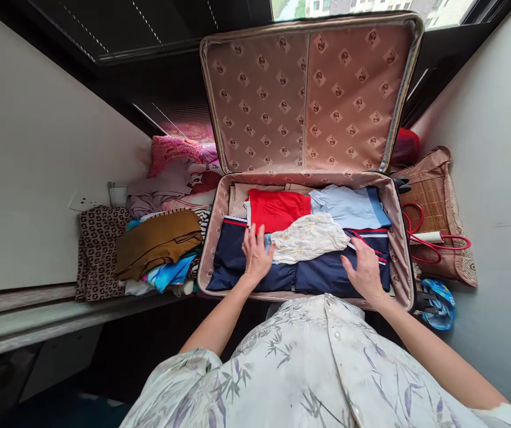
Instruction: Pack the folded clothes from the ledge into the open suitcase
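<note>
A white patterned garment [306,238] lies across the middle of the open suitcase [401,261], at the centre of the frame, overlapping the red garment [277,208] above it and the navy clothing [322,276] below. The left hand [258,252] is at its left end beside a small blue patch, fingers spread and not closed on anything; the right hand [365,270] is likewise open, near its right end and over the navy clothing. Whether either palm bears on the fabric cannot be told. A light blue garment [349,205] fills the upper right of the case, with beige fabric [237,200] at the upper left. The raised lid [273,77], lined in printed pink, blocks part of the window [371,6] at the top of the frame. The wearer's floral shirt [291,368] hides part of the suitcase's near edge. Clothing is heaped close against the left side, a brown garment [161,241] on top, with a pink cushion [177,151] behind. At right are a folded bamboo mat [425,193], a red cord [458,239] lying over it, and blue printed fabric [442,303] below, near the wall [500,178].
</note>
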`<state>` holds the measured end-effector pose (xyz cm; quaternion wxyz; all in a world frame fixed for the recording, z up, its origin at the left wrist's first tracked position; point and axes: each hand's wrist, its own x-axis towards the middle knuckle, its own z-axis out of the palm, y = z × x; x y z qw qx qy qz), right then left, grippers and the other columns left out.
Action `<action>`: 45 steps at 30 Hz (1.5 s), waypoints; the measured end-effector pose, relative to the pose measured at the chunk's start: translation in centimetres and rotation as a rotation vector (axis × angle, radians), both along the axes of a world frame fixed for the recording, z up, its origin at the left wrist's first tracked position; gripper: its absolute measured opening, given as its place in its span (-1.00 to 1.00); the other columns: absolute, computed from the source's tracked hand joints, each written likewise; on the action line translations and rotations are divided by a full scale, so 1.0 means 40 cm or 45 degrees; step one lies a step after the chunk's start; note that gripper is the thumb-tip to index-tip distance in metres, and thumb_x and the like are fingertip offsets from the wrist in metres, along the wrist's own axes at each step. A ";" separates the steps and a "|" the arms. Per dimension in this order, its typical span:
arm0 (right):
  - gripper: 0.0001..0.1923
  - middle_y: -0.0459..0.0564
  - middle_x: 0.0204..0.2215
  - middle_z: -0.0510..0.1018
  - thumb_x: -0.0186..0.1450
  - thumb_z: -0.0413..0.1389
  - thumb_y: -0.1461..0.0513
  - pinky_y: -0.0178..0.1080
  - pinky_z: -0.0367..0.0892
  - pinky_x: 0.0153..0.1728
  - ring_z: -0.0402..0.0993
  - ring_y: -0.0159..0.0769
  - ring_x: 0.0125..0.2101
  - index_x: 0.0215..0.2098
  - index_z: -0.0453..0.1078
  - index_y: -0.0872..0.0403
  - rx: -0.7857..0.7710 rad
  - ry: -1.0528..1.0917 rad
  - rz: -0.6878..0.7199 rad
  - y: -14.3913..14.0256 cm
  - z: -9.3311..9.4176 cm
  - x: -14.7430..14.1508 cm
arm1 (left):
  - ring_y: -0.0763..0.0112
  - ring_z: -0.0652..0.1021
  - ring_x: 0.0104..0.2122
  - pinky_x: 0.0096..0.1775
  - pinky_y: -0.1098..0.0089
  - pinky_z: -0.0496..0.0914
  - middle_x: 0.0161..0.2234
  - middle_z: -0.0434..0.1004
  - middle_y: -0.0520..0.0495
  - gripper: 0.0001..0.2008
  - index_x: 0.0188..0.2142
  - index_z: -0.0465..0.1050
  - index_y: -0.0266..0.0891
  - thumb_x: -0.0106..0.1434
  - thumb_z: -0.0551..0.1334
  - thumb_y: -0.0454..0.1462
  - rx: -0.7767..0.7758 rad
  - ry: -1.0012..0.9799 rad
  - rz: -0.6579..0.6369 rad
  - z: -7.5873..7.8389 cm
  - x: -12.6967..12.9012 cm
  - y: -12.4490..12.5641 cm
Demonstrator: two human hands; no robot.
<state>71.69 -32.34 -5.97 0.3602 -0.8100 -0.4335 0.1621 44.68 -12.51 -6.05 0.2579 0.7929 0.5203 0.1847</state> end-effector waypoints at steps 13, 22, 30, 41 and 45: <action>-0.32 0.17 0.53 -0.09 0.42 0.08 -0.09 0.53 -0.09 0.24 -0.28 0.43 0.45 0.46 0.15 -0.22 -0.538 -0.527 0.528 0.310 -0.201 -0.009 | -0.29 -0.36 0.47 0.30 -0.38 -0.45 0.54 -0.26 -0.20 -0.17 0.48 0.08 0.01 0.31 0.25 0.11 -0.159 0.504 -0.344 -0.212 0.123 0.081; -0.35 0.21 0.49 0.05 0.44 -0.03 -0.11 0.48 0.04 0.20 -0.11 0.38 0.43 0.45 0.16 -0.22 -0.492 -0.799 0.485 0.288 -0.252 0.003 | -0.36 -0.25 0.47 0.27 -0.28 -0.63 0.48 0.02 -0.30 -0.16 0.30 0.43 -0.01 0.06 0.40 0.17 -0.504 -0.208 -0.188 -0.135 0.131 0.099; -0.29 0.13 0.47 0.09 0.40 -0.19 -0.18 0.46 0.12 0.13 0.01 0.40 0.39 0.45 0.14 -0.27 -0.594 -0.764 0.500 0.302 -0.266 0.022 | -0.18 0.09 0.43 0.37 -0.14 -0.17 0.33 0.30 -0.30 -0.50 0.02 0.62 -0.06 0.12 0.39 0.04 -0.469 -0.796 0.008 0.013 -0.031 0.078; -0.34 0.35 0.33 0.30 0.44 -0.17 -0.05 0.37 0.25 0.11 0.15 0.28 0.32 0.36 0.29 0.06 -0.342 -0.634 0.266 0.304 -0.100 -0.198 | -0.14 0.40 0.25 0.21 0.06 0.28 0.19 0.43 -0.49 -0.51 0.17 0.43 -0.37 0.34 0.25 -0.12 -0.138 0.235 1.174 0.159 -0.860 0.353; -0.37 0.28 0.28 0.36 0.39 -0.08 -0.01 0.32 0.34 0.03 0.27 0.25 0.23 0.35 0.29 0.01 -0.365 -0.444 0.281 0.287 -0.080 -0.319 | -0.23 0.46 0.20 0.10 0.06 0.36 0.14 0.49 -0.53 -0.42 0.07 0.46 -0.38 0.20 0.41 -0.02 -0.345 0.329 1.076 0.138 -0.950 0.441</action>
